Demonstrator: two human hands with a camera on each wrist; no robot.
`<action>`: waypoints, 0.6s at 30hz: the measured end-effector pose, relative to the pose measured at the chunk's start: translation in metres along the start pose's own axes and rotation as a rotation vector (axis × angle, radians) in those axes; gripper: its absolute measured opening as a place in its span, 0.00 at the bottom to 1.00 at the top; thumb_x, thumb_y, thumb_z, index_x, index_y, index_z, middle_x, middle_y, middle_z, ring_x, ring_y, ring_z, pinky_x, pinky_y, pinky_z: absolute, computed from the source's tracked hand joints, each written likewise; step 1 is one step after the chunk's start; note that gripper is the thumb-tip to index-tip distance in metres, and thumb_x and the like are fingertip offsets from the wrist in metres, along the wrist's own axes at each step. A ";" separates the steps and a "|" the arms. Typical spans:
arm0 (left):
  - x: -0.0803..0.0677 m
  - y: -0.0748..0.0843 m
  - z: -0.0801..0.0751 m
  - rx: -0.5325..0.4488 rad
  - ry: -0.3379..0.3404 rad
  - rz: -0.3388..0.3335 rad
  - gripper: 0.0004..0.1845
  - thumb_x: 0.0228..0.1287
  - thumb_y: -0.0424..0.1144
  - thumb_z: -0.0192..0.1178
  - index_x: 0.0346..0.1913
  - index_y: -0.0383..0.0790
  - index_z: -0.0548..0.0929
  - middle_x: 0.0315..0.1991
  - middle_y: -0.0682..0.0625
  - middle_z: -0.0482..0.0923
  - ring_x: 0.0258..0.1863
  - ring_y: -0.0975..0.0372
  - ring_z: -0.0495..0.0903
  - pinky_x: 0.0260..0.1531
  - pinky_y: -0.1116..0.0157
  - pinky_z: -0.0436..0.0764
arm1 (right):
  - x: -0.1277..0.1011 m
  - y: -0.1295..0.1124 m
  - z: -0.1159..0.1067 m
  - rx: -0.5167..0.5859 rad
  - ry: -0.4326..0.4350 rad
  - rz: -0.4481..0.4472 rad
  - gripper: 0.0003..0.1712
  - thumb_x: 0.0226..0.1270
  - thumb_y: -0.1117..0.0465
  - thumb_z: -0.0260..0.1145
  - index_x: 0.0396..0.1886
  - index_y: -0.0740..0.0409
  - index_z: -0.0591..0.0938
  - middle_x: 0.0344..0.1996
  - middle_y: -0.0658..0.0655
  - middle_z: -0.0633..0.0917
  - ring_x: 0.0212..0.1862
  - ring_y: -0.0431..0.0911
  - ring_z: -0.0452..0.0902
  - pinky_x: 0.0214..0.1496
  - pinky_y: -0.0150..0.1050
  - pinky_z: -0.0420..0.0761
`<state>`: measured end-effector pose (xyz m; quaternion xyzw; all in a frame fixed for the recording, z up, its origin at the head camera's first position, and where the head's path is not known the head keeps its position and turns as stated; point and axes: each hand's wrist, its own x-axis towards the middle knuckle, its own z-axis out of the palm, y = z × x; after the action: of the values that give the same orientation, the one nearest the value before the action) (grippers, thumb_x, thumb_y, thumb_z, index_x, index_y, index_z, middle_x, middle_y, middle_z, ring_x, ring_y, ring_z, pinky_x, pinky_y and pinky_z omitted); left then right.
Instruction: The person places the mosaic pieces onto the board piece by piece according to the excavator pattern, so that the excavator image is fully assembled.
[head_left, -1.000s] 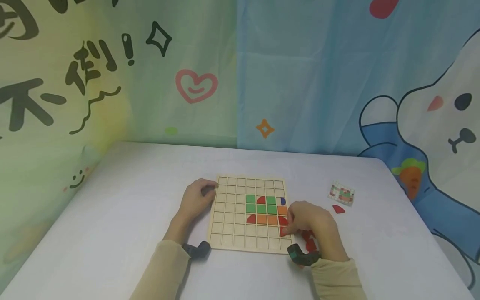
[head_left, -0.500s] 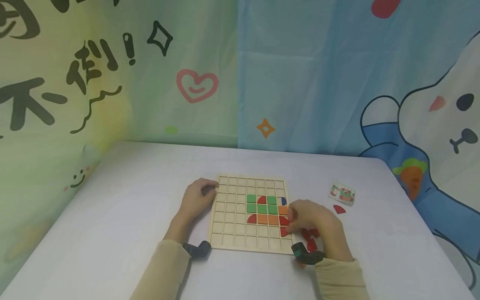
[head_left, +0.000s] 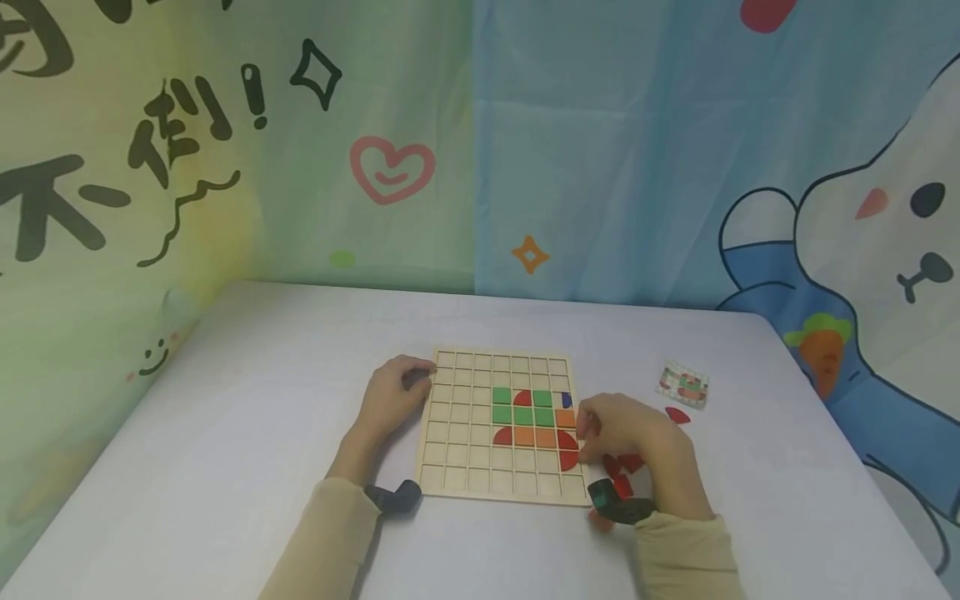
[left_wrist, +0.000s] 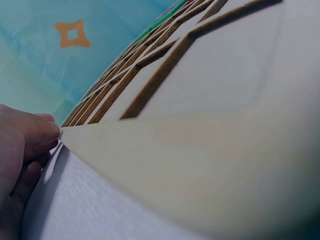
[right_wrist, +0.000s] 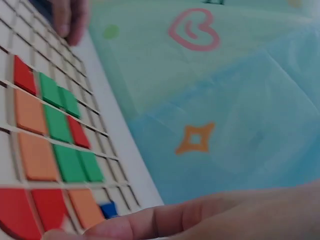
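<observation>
A wooden grid board [head_left: 465, 433] lies flat on the white table. It holds green squares [head_left: 522, 407], orange squares [head_left: 534, 437], red curved pieces [head_left: 567, 458] and a small blue piece [head_left: 566, 401]. My left hand [head_left: 416, 382] grips the board's far left corner with curled fingers; its fingertips [left_wrist: 47, 132] touch that corner. My right hand [head_left: 588, 440] hovers at the board's right edge, just right of the red piece in the lower right, with loosely curled fingers [right_wrist: 200, 220] holding nothing. The coloured pieces [right_wrist: 55, 140] show close up in the right wrist view.
Several loose red pieces [head_left: 626, 465] lie on the table under my right hand. Another red piece [head_left: 677, 414] and a small pattern card [head_left: 682, 384] lie further right. Printed curtains close off the back and left side.
My right hand has drawn slightly right and off the board, leaving the lower-right red piece uncovered in its cell. The left hand has not moved.
</observation>
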<state>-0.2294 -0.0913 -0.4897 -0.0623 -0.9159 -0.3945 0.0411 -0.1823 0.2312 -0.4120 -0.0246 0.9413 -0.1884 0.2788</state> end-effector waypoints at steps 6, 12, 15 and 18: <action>0.001 -0.002 0.002 -0.006 -0.001 0.003 0.15 0.62 0.41 0.59 0.51 0.46 0.82 0.55 0.48 0.79 0.62 0.54 0.73 0.66 0.52 0.69 | -0.002 0.036 -0.014 0.104 0.043 0.009 0.21 0.52 0.57 0.74 0.46 0.52 0.78 0.34 0.55 0.78 0.28 0.46 0.73 0.27 0.36 0.74; 0.002 -0.002 0.003 -0.001 -0.001 0.010 0.15 0.62 0.41 0.58 0.51 0.46 0.82 0.55 0.48 0.79 0.62 0.54 0.73 0.66 0.52 0.69 | -0.005 0.067 -0.019 0.096 0.028 0.031 0.29 0.49 0.53 0.76 0.51 0.53 0.77 0.33 0.54 0.77 0.32 0.46 0.73 0.32 0.37 0.72; 0.001 -0.001 0.002 -0.001 0.003 0.008 0.15 0.62 0.41 0.58 0.51 0.46 0.82 0.55 0.48 0.80 0.62 0.54 0.74 0.66 0.52 0.69 | -0.004 0.071 -0.019 0.102 0.027 0.026 0.28 0.49 0.53 0.76 0.51 0.53 0.77 0.31 0.54 0.76 0.33 0.46 0.72 0.32 0.37 0.71; 0.001 0.000 0.001 0.002 0.006 0.001 0.14 0.62 0.41 0.58 0.51 0.46 0.82 0.54 0.48 0.80 0.61 0.54 0.74 0.65 0.52 0.70 | -0.003 0.069 -0.019 0.104 0.038 0.016 0.27 0.49 0.53 0.76 0.50 0.53 0.77 0.30 0.55 0.76 0.31 0.46 0.72 0.31 0.37 0.71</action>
<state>-0.2300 -0.0909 -0.4904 -0.0616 -0.9161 -0.3937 0.0440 -0.1854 0.3017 -0.4213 0.0012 0.9356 -0.2351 0.2633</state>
